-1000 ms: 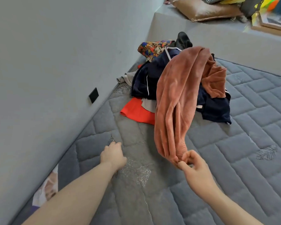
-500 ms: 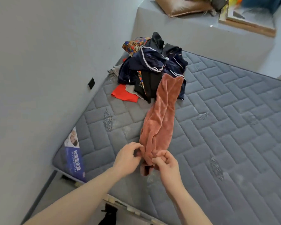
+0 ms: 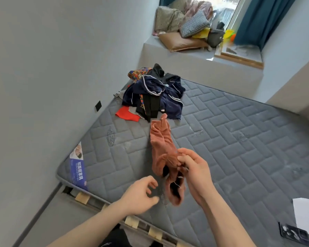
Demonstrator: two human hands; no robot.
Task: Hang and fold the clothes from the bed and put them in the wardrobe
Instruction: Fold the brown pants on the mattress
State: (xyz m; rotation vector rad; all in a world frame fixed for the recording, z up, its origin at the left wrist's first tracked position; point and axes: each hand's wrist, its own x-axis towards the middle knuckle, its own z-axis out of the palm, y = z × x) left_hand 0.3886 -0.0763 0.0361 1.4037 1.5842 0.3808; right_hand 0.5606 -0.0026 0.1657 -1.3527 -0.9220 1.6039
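The right hand (image 3: 193, 168) pinched the waist of the soft, light rust-coloured garment (image 3: 161, 143), best held at that hem, trailing limp across the mattress (image 3: 239, 139) toward the clothes pile (image 3: 152, 93), while the left hand (image 3: 141, 195), which had gripped it half a second earlier, hovered loosely curled and empty.

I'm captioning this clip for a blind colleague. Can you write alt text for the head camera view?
A person's right hand pinches one end of a rust-pink velvety garment trailing across a grey quilted mattress, while the left hand hovers beside it, fingers loosely curled and empty. A pile of dark and bright clothes sits behind, near the wall.
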